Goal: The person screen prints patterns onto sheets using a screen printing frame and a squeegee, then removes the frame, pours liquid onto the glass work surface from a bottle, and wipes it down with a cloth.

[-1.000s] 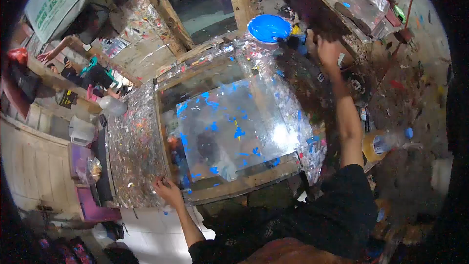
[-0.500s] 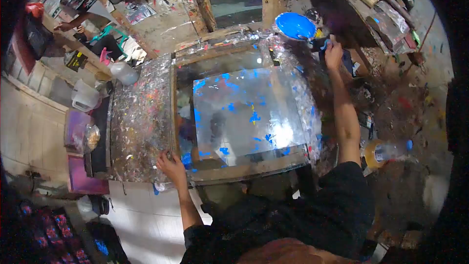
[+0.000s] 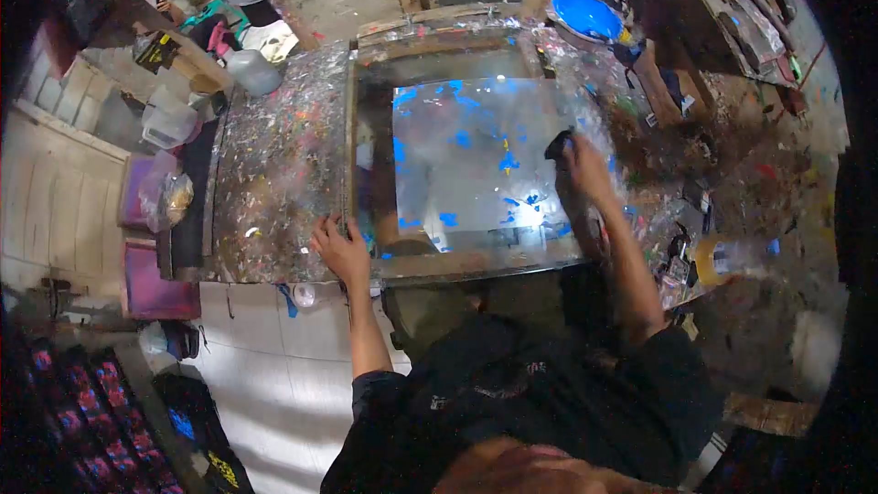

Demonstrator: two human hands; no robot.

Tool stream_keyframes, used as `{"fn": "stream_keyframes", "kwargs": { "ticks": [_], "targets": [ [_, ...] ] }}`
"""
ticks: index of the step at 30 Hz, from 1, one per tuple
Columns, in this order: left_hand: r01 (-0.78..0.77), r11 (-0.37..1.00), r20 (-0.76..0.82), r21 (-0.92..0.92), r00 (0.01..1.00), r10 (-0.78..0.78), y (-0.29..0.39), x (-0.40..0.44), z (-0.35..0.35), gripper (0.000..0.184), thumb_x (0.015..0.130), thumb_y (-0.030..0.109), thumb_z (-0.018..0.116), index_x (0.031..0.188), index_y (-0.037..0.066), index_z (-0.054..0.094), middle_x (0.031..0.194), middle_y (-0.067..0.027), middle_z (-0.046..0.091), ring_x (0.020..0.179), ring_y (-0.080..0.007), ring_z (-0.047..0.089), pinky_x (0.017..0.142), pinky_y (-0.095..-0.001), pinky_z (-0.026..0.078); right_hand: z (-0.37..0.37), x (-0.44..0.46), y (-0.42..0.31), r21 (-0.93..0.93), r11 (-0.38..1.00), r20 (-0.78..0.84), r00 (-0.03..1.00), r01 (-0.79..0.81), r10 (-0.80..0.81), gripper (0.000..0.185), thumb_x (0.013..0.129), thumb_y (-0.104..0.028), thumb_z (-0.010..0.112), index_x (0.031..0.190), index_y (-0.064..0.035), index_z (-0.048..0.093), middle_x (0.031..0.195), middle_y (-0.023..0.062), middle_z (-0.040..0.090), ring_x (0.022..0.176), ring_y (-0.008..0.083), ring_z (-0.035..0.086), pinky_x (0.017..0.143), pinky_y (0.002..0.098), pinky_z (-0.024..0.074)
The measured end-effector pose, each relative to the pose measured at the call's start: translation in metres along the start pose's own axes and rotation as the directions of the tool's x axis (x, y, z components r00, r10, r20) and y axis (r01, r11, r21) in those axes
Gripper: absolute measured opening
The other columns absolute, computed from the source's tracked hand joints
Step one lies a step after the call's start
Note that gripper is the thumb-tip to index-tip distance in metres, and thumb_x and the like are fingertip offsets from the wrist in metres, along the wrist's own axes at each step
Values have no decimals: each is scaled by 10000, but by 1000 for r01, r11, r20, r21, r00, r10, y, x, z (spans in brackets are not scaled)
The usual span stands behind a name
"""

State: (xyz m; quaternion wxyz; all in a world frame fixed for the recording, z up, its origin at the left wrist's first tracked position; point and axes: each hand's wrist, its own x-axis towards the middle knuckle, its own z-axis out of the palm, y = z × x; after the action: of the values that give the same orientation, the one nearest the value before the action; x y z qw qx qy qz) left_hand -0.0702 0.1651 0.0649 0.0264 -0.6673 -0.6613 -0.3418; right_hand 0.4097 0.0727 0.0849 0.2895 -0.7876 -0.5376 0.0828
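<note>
A pale clear sheet [image 3: 457, 151] marked with blue patches and a small yellow mark lies on the glass pane of the paint-stained table [image 3: 265, 165]. At the sheet's right edge my right hand [image 3: 588, 165] is closed round a dark cloth [image 3: 557, 144], somewhat blurred. My left hand [image 3: 342, 249] rests with its fingers apart on the table's near edge, left of the glass frame, and holds nothing. Beyond the table's far right corner sits a bowl of blue paint [image 3: 586, 16].
A spray bottle [image 3: 253, 71] and a clear plastic tub [image 3: 168, 119] stand at the left. To the right lies a bottle of yellowish liquid [image 3: 722, 261]. A cluttered bench [image 3: 732, 0] is at the upper right.
My right hand has come from beside the blue bowl to the sheet's right edge, with the dark cloth in it. The camera view has shifted; my left hand stays at the table's near edge.
</note>
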Motion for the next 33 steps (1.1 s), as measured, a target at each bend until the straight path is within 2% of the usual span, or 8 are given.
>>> {"fn": "stream_keyframes", "kwargs": {
  "ticks": [3,11,16,19,22,26,28,33],
  "targets": [
    [39,999,20,16,999,-40,2,-1,-3,295,873,229,662,1120,68,652,1270,-181,549,1208,-378,484,1055,-497,341,66,-51,-51,-211,953,-85,967,216,-238,535,939,-194,573,1434,-50,429,1488,278,379,1323,496,384,1099,534,330],
    [31,999,39,-35,999,-29,8,-2,-8,292,881,222,656,1112,45,647,1272,-181,548,1207,-383,475,1030,-491,366,138,-79,-216,136,860,30,865,492,-500,408,847,-45,568,1254,-63,582,1396,230,487,1313,444,433,1113,506,351],
    [35,996,52,-83,998,-31,3,-4,-12,285,888,228,647,1093,31,643,1263,-183,549,1203,-382,475,1015,-488,379,122,-90,-187,206,744,85,746,636,-661,257,794,-52,609,1049,-53,639,1169,167,612,1198,371,516,1033,528,373],
    [39,999,-10,-29,999,-39,7,2,-9,303,896,246,636,1100,22,633,1257,-191,550,1180,-391,479,1003,-503,381,73,-85,-138,120,953,-41,960,279,-276,133,847,-81,598,965,-40,645,969,148,638,1027,358,568,968,509,413],
    [42,997,58,59,997,-46,15,0,-15,336,902,269,629,1131,25,620,1273,-193,541,1179,-400,476,997,-518,381,42,-99,-114,65,986,-65,987,153,-149,296,876,5,542,1170,36,551,1247,262,530,1106,441,525,973,465,442],
    [48,989,148,142,987,-69,23,2,-18,390,910,303,617,1190,33,591,1306,-198,520,1190,-410,468,991,-532,381,82,-110,-153,360,903,219,920,235,-326,418,843,54,506,1254,2,564,1395,237,474,1323,436,424,1114,482,358],
    [13,994,94,113,995,-23,16,0,-15,401,915,309,608,1204,32,579,1312,-202,515,1187,-410,470,988,-536,382,122,-81,-172,232,725,148,713,648,-685,411,854,22,512,1256,-26,586,1362,230,518,1315,419,441,1132,477,338],
    [33,995,113,94,993,-43,19,-1,-20,378,920,301,593,1189,35,583,1291,-194,525,1179,-401,481,989,-541,389,182,78,-204,22,594,104,589,804,-801,374,823,-54,571,1194,-21,611,1296,217,570,1214,426,513,1104,513,360]
  ]
}}
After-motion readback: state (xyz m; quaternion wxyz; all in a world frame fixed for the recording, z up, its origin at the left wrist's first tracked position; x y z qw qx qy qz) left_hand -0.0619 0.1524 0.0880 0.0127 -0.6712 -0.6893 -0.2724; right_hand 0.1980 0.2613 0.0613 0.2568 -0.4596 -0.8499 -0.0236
